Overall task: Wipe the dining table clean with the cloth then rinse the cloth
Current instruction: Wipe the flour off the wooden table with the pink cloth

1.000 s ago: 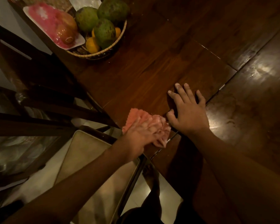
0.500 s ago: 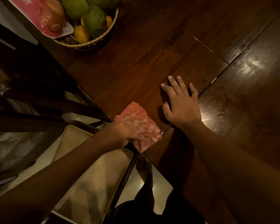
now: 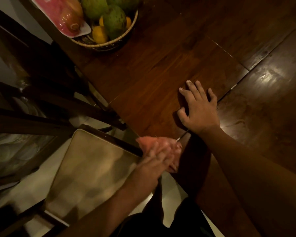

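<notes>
— Which step is this?

— Wiping, I'd judge; rinsing is not yet in hand. The dark wooden surface (image 3: pixel 161 74) fills most of the view, and the pass is at its near edge, just above the chair seat (image 3: pixel 92 168) pushed in below.

— Anything standing in the way?

— Only at the far corner: a woven fruit basket (image 3: pixel 126 34) with a pink tray (image 3: pixel 82 30) lying on its left side. Between it and the hands the wood is bare, so there is plenty of room to sweep.

— And the hands?

— The right hand (image 3: pixel 200 110) lies flat on the surface with fingers spread, holding nothing and bracing beside a seam (image 3: pixel 229 89) between boards. The left hand (image 3: pixel 154 166) presses on the pink cloth (image 3: pixel 149 142), its fingers laid fairly straight over it, as far as the blur allows.

— Where exactly is the cloth?

— Right at the near edge, under the left hand, partly hanging past the rim toward the chair.

— So the next move?

— Probably carry the cloth back onto the wood, keeping it flat. The right hand's patch and the glossy boards to the right look like ground to cover — watch the rim, so the cloth doesn't slip off.
</notes>
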